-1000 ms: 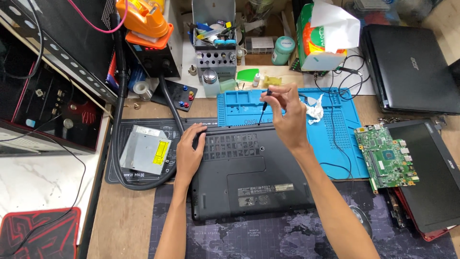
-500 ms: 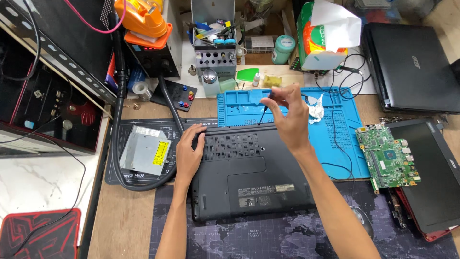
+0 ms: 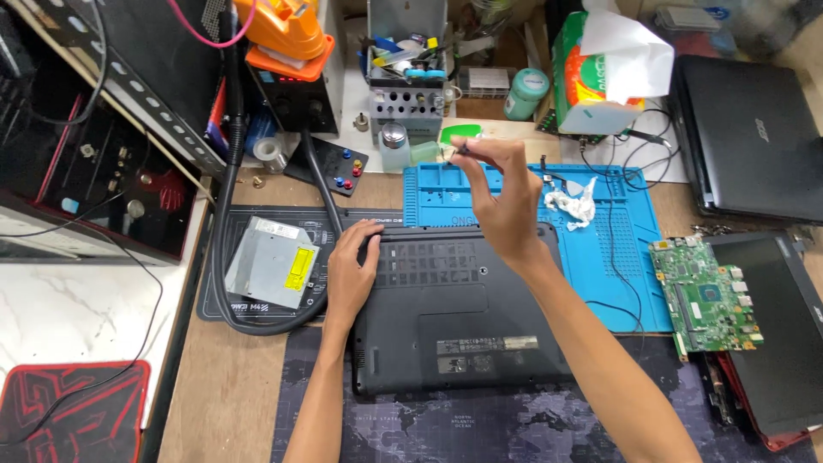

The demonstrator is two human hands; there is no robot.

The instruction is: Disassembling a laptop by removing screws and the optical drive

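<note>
Steadying the upturned black laptop point(image 3: 459, 313) on the wooden bench, the left hand point(image 3: 350, 270) is laid open and flat on its left rear corner. A thin dark tool, seemingly a small screwdriver point(image 3: 459, 151), is pinched closed in the right hand point(image 3: 501, 193), raised over the blue silicone mat point(image 3: 617, 257) just behind the laptop. For this step, the base is best kept pressed down and the tool held upright so nothing slips. The tool's tip is too small to be made out, and whether a screw is carried cannot be told.
</note>
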